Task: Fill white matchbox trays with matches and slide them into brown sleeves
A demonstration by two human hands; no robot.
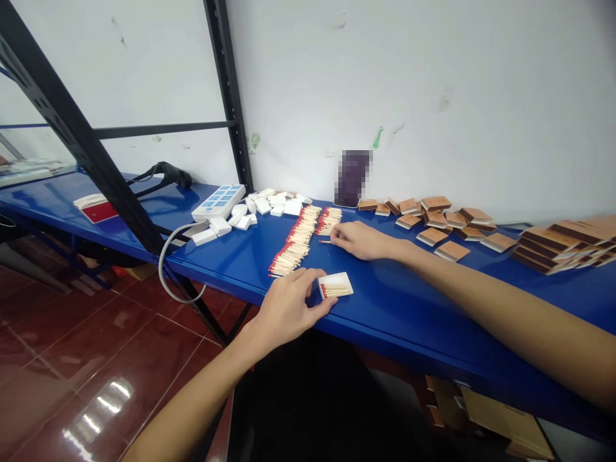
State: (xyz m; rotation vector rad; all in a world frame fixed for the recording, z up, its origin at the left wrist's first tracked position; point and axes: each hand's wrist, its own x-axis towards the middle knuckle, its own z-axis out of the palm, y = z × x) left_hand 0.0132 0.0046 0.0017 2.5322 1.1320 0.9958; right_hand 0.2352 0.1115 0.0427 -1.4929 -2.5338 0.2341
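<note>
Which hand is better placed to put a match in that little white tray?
Probably the right hand: it pinches a match near the smaller match pile, while the left hand is busy holding the white tray.

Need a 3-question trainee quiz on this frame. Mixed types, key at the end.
1. True or false: the left hand holds a white tray with matches in it.
2. What do the fingers of the right hand hold?
A) a brown box
B) a match
C) a white cable
3. Fill the blank: the loose matches on the blue table have ____ heads.

Key: 1 true; 2 B; 3 red.
</note>
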